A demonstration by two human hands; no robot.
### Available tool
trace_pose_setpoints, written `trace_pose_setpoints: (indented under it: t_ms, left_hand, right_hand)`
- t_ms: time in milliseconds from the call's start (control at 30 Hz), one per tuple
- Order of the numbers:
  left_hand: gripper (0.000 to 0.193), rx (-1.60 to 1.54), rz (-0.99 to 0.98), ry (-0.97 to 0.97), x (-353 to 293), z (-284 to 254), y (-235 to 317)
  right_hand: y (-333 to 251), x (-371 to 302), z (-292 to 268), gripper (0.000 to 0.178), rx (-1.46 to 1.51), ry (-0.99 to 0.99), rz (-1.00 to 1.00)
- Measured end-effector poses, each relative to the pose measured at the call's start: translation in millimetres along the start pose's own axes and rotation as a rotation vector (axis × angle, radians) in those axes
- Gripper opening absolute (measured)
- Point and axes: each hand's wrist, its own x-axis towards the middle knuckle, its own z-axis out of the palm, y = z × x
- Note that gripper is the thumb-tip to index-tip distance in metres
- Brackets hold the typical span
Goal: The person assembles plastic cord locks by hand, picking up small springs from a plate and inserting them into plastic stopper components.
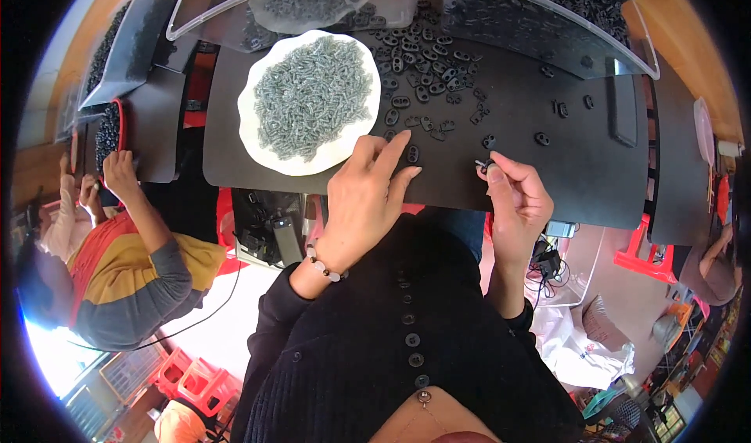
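My left hand (366,194) is open over the table's front edge, thumb and index finger apart. Between their tips, a black two-hole cord-lock piece (412,154) lies on the table. To the right, my right hand (518,202) pinches a small black cord-lock part (488,164); a thin pale bit sticks out on its left, too small to make out. Beyond my left hand stands a white scalloped plate (249,134) heaped with small grey springs (313,95). More black cord-lock pieces (430,67) are scattered past my fingertips.
Clear plastic bins (547,32) of black parts line the far side of the dark table (516,99). At the left, a person (141,263) works at another table. Red stools (645,255) and a white bag (575,345) are below.
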Motion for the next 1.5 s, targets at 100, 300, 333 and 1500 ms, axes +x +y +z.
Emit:
trace_pose_setpoints:
  t_ms: [100, 300, 333, 1500]
  left_hand:
    - [0.033, 0.053, 0.006, -0.080, 2.6, -1.6, -0.3]
    - [0.027, -0.060, 0.015, -0.024, 1.4, 2.5, -5.2]
    - [0.028, -0.231, -0.039, -0.031, 0.2, 1.9, -5.5]
    - [0.033, -0.415, 0.194, 0.065, -9.8, -6.7, 2.1]
  right_hand:
    - [3.4, -2.1, 0.0, 0.016, -0.006, -0.007, 0.019]
    - [-1.8, -2.9, 5.5, 0.016, 0.020, -0.058, 0.063]
    - [-3.5, -3.8, 6.8, 0.016, 0.032, -0.079, 0.072]
    - [-23.4, -9.4, 25.2, 0.015, -0.256, -0.291, 0.016]
